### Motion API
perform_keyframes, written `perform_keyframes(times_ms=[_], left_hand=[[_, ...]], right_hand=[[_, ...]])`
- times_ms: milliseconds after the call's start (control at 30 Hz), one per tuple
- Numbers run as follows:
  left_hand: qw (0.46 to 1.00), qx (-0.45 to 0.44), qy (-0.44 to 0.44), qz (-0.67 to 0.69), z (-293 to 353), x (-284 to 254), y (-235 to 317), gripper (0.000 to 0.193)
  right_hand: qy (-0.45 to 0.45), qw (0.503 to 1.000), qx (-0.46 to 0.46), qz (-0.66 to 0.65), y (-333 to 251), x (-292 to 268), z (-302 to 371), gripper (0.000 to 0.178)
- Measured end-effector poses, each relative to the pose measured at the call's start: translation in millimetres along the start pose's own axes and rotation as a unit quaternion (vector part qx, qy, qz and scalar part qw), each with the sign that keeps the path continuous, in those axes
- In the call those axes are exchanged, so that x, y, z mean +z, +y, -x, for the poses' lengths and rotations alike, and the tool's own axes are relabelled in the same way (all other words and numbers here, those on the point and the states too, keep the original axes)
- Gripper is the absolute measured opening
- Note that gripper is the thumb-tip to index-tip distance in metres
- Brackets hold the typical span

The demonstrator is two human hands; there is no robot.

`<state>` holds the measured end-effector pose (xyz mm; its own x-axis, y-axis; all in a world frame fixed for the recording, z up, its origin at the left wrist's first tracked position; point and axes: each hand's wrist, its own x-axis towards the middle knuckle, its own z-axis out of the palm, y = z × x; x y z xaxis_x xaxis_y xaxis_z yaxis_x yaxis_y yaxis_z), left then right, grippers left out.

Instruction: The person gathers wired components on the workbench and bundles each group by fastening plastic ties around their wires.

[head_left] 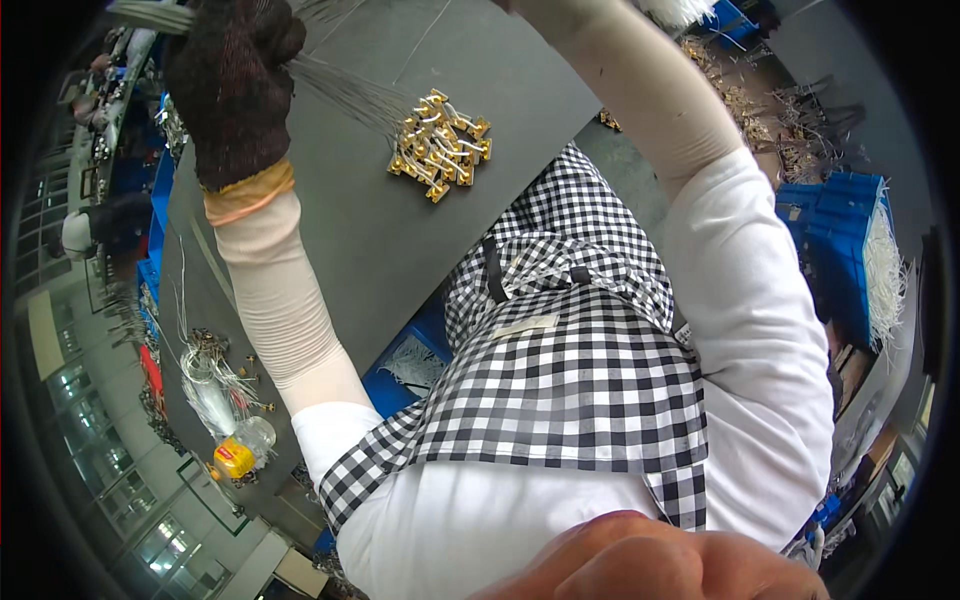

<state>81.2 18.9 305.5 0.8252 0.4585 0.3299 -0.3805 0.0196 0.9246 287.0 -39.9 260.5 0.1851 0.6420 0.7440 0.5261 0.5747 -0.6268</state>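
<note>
My left hand [240,70], in a dark knitted glove with a yellowish cuff, is closed round a bundle of thin wires [345,92] at the upper left. The wires fan out to the right of the fist and end in a cluster of brass-coloured terminals [440,145] with short white leads, over the grey table [360,260]. On the other side of the fist a pale bundle end [150,15] sticks out. My right forearm [620,70] reaches up past the top edge, where the hand is cut off.
Beyond my left arm lie another wire bundle [210,385] and a clear bottle with a yellow label [237,458]. A blue crate [830,235] of white strands stands at the right, near heaped terminals [735,90]. Another blue bin [430,335] sits below the table edge. A person [85,232] is far left.
</note>
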Motion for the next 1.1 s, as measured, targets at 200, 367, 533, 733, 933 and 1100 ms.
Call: perform_keyframes(times_ms=[200,367,533,733,933,1100], left_hand=[[0.962,0.005,0.243,-0.127,19.0,21.0,-4.4,0.039],[0.968,0.011,0.207,-0.139,21.0,3.2,-2.2,0.04],[0.998,0.012,0.051,0.032,16.7,-25.0,-0.9,0.042],[0.979,-0.027,0.178,-0.094,16.9,32.3,-2.4,0.03],[0.975,0.039,0.197,-0.1,19.5,34.9,-10.1,0.027],[0.965,0.077,0.207,-0.142,11.6,25.8,-16.7,0.029]], right_hand=[[-0.341,0.861,0.341,0.162,113.0,52.8,164.8,0.028],[-0.44,0.808,0.278,0.278,142.7,82.3,179.2,0.021],[-0.442,0.833,0.224,0.244,154.6,78.7,194.3,0.022],[-0.34,0.895,0.241,0.162,149.3,42.9,178.1,0.032],[-0.255,0.943,0.181,-0.118,38.1,25.2,121.5,0.04],[-0.223,0.963,0.092,-0.123,-11.2,68.1,101.9,0.068]])
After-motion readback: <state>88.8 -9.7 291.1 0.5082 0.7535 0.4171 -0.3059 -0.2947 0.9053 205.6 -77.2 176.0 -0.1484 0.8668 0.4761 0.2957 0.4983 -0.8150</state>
